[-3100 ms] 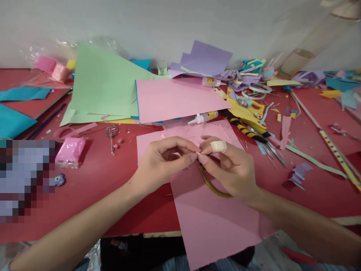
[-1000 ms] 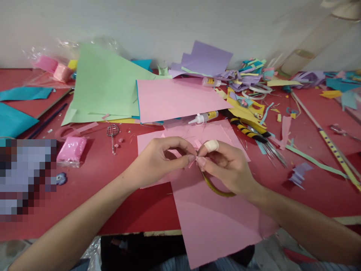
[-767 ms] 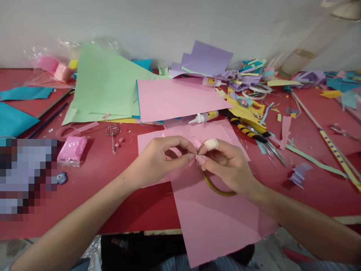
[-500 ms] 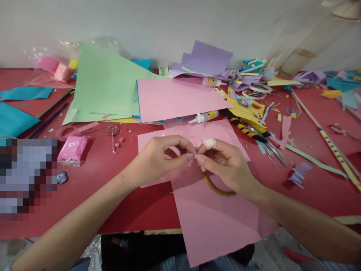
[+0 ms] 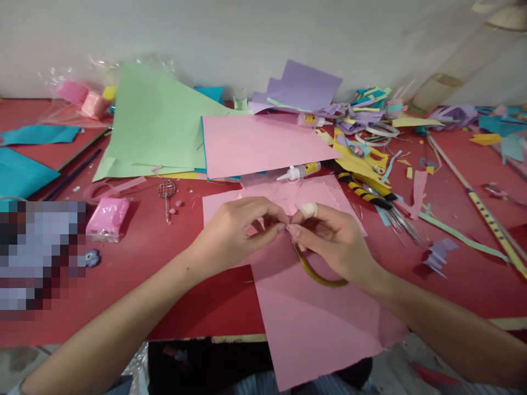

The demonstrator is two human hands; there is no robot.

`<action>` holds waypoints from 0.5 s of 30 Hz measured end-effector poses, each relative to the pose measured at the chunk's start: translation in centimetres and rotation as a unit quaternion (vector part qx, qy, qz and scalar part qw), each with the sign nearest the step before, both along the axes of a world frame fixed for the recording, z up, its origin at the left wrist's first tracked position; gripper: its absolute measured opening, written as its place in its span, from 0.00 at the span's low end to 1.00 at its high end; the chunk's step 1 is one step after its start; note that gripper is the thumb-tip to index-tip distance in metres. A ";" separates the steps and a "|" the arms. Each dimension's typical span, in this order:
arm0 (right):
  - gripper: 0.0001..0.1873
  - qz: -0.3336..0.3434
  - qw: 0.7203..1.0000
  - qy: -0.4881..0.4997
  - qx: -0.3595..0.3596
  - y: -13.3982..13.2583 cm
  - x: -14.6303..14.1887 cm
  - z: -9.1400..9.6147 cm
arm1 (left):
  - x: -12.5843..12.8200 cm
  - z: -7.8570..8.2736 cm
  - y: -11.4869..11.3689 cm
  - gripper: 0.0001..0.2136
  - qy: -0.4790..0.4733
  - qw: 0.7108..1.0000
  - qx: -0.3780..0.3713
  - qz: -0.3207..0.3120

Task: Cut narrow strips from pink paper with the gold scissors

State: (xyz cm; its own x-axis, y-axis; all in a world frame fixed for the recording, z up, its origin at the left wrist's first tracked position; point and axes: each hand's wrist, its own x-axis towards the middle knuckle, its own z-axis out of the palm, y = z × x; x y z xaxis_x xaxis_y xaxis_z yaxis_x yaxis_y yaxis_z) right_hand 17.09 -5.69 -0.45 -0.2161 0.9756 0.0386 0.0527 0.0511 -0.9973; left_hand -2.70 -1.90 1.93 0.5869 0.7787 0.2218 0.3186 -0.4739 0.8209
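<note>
Over the pink paper sheet (image 5: 313, 323), my left hand (image 5: 241, 230) and my right hand (image 5: 333, 236) meet at their fingertips. Both pinch at one spot, where a tiny pale pink piece, apparently paper, barely shows between them. My right hand has a white wrap on its index finger. A curved olive-yellow handle (image 5: 315, 277) hangs below my right palm, its upper end hidden by the fingers. More pink paper lies just behind the hands. Near them is a small glue bottle (image 5: 302, 171) with a white nozzle.
Yellow-and-black pliers (image 5: 364, 192) lie beside thin metal tools at right. Behind are a pink sheet (image 5: 263, 142), a green sheet (image 5: 160, 126) and purple paper (image 5: 307, 85). At left are a pink clay packet (image 5: 107, 218), a small wire whisk (image 5: 167, 192) and a blurred-out object (image 5: 45, 247).
The view has shifted very slightly. My fingers have adjusted a little at the pinch, and both hands stay in nearly the same place.
</note>
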 end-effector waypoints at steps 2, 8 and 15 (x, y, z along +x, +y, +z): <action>0.06 0.015 1.000 0.018 -0.020 0.0 0.2 0.2 | 0.0 0.1 0.0 0.05 -0.001 1.000 -0.021 0.009; 0.09 0.070 0.990 0.085 -0.083 0.4 0.7 0.6 | -0.1 0.4 0.0 0.05 0.000 0.994 -0.112 0.015; 0.05 0.095 0.983 0.096 -0.125 0.9 1.2 0.5 | -0.1 0.5 0.0 0.04 -0.029 0.987 -0.155 0.006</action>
State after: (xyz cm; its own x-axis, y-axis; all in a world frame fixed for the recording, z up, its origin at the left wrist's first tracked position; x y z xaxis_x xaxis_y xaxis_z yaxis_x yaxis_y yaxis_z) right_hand 18.25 -4.80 0.07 -0.4072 0.9025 -0.1402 -0.1247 -0.2070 -0.9704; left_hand -2.76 -1.87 2.38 0.5699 0.8217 0.0038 0.2717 -0.1928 0.9429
